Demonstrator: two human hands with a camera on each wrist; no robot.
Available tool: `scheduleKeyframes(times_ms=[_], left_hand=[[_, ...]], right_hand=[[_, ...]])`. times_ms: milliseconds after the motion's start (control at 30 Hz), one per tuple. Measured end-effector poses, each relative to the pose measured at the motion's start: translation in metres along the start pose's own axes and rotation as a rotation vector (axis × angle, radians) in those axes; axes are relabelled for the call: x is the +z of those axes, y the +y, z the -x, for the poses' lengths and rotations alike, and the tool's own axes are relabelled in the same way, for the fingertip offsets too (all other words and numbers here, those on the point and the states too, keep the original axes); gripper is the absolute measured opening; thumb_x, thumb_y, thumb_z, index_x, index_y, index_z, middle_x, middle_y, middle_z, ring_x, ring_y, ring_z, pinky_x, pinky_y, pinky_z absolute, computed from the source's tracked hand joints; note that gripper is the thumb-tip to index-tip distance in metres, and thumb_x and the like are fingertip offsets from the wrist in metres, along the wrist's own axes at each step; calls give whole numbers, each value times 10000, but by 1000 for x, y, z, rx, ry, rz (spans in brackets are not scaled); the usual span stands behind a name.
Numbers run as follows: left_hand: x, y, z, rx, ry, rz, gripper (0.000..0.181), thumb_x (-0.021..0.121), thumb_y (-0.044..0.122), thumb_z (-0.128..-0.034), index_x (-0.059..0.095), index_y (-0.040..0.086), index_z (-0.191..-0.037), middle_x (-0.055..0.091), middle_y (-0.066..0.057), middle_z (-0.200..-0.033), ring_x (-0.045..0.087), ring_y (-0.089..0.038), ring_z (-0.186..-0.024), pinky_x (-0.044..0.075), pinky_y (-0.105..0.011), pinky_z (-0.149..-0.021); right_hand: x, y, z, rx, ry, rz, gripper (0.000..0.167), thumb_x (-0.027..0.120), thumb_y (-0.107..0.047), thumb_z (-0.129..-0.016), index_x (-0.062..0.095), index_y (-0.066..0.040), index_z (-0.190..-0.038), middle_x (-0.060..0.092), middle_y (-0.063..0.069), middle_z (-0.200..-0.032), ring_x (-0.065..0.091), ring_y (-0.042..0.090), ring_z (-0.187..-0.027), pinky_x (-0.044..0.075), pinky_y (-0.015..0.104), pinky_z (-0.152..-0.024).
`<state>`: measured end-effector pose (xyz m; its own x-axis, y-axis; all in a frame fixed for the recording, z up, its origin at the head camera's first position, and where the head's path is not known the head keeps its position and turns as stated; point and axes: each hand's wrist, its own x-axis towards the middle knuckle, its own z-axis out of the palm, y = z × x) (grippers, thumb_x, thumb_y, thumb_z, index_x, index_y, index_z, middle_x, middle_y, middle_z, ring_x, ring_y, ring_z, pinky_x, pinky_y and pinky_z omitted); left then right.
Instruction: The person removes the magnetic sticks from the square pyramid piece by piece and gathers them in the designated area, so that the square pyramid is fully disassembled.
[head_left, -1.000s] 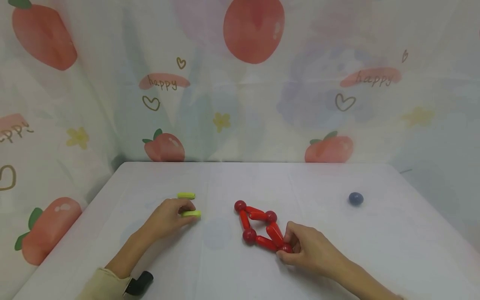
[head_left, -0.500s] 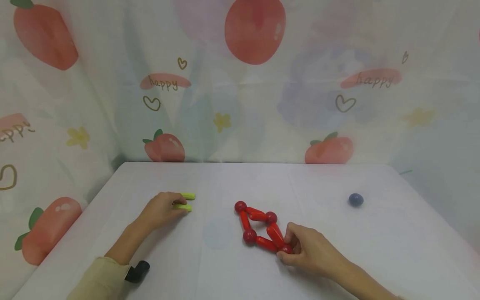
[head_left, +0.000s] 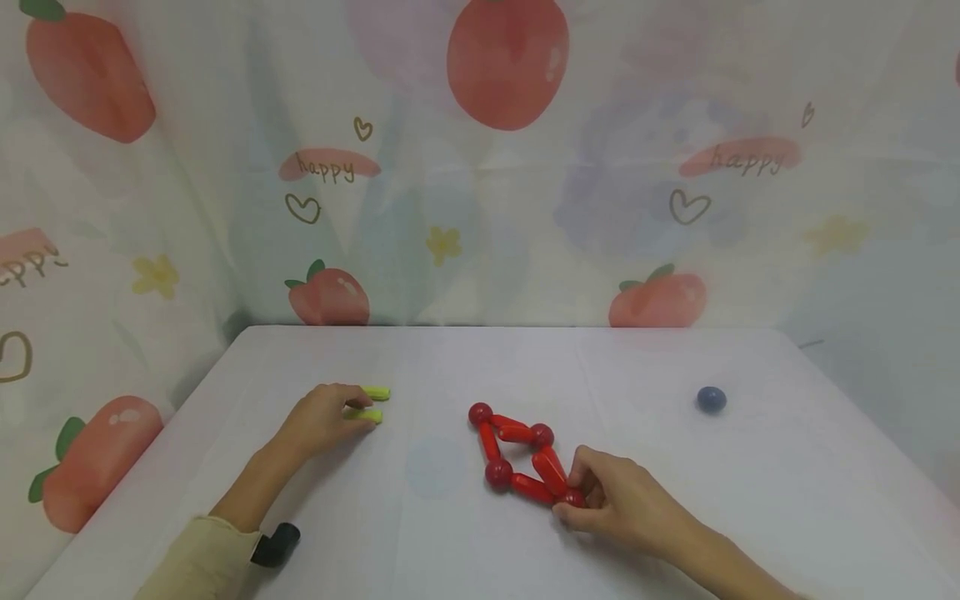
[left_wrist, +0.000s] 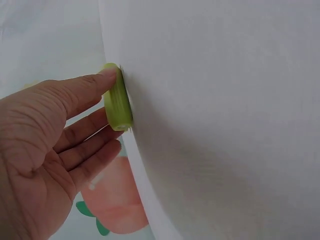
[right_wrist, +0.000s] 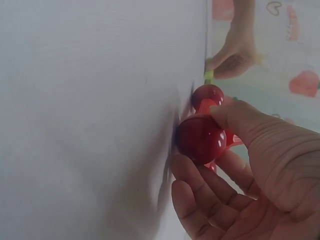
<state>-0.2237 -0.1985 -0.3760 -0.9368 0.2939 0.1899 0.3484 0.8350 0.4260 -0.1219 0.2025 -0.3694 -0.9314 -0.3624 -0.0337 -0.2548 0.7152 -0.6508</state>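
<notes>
My left hand [head_left: 321,421] pinches a yellow-green rod [left_wrist: 118,102] between thumb and fingers, low at the table surface. Just behind it lies a second yellow-green rod [head_left: 377,392], partly hidden by the fingers. Right of centre lies a frame of red rods [head_left: 489,441] joined by several dark red balls [head_left: 498,473]. At the frame's near right corner, my right hand [head_left: 626,504] grips one red ball [right_wrist: 201,140] with thumb and fingertips. In the right wrist view that ball hides much of the frame behind it.
A dark blue ball [head_left: 712,400] sits by itself at the right of the white table [head_left: 645,375]. Fruit-patterned cloth [head_left: 480,208] hangs behind the table and along its left side. A black wrist camera [head_left: 276,545] is strapped at the left sleeve.
My left hand moved slightly left and back with the yellow-green rod, bringing it nearer the other rod, then held still. My right hand and the red frame have stayed in place.
</notes>
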Motion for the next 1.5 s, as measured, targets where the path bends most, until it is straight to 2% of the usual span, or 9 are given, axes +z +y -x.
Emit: scheduleKeyframes(times_ms=[133, 267, 433, 567, 700, 800, 1033, 1200, 1500], left_hand=[[-2, 7, 4, 31, 25, -4, 218, 839, 115, -835, 735, 50, -1016, 760, -124, -1051, 699, -325, -1043, 555, -496, -865], [-3, 26, 9, 73, 42, 13, 238, 824, 126, -854, 737, 51, -1063, 756, -102, -1084, 694, -316, -1072, 555, -495, -903], [4, 57, 13, 202, 52, 49, 279, 839, 165, -855, 736, 65, -1094, 761, -63, -1057, 707, -259, -1033, 571, -458, -906], [14, 82, 14, 302, -42, 148, 307, 839, 177, -859, 716, 68, -1118, 762, -56, -1045, 716, -227, -985, 597, -399, -851], [26, 103, 14, 345, -180, 290, 318, 833, 188, -869, 700, 84, -1138, 762, -31, -1030, 714, -179, -954, 594, -321, -845], [34, 113, 11, 378, -247, 400, 327, 841, 170, -860, 692, 83, -1138, 759, -12, -993, 705, -120, -914, 584, -267, -825], [43, 127, 7, 396, -308, 534, 373, 848, 150, -850, 673, 76, -1170, 744, -33, -941, 643, -10, -741, 580, -234, -723], [51, 138, 5, 399, -357, 582, 380, 860, 152, -839, 688, 91, -1172, 746, -4, -970, 658, 1, -745, 586, -227, -723], [60, 150, 2, 446, -381, 548, 249, 858, 146, -842, 752, 125, -1065, 693, 123, -896, 574, 13, -733, 558, -199, -701]], right_hand=[[-4, 2, 2, -28, -19, 30, 324, 856, -371, -822, 591, -223, -935, 612, -140, -769, 542, 49, -643, 477, 220, -573], [-8, 4, 5, -49, -71, 18, 296, 848, -359, -834, 617, -244, -976, 619, -141, -772, 559, 53, -667, 493, 227, -592], [-7, 4, 6, -110, -128, -34, 239, 827, -292, -859, 639, -265, -1003, 629, -141, -792, 579, 49, -686, 507, 230, -596], [-4, 3, 6, -163, -121, -50, 216, 820, -280, -868, 642, -272, -991, 619, -154, -773, 576, 30, -686, 507, 225, -603], [-1, 1, 5, -184, -103, -47, 210, 823, -270, -866, 644, -272, -974, 610, -163, -769, 571, 17, -693, 510, 220, -619], [1, 0, 4, -180, -103, -48, 206, 824, -267, -864, 648, -270, -971, 609, -160, -770, 568, 22, -692, 511, 221, -617], [2, 0, 5, -211, -85, -55, 208, 827, -266, -864, 652, -267, -978, 613, -175, -790, 574, 14, -697, 521, 219, -624], [5, 2, 5, -272, -67, -57, 212, 829, -236, -865, 648, -263, -972, 613, -187, -808, 570, -8, -692, 520, 213, -611], [8, -2, 2, -289, -57, -24, 223, 828, -223, -864, 637, -267, -971, 617, -185, -822, 548, -29, -666, 488, 201, -566]])
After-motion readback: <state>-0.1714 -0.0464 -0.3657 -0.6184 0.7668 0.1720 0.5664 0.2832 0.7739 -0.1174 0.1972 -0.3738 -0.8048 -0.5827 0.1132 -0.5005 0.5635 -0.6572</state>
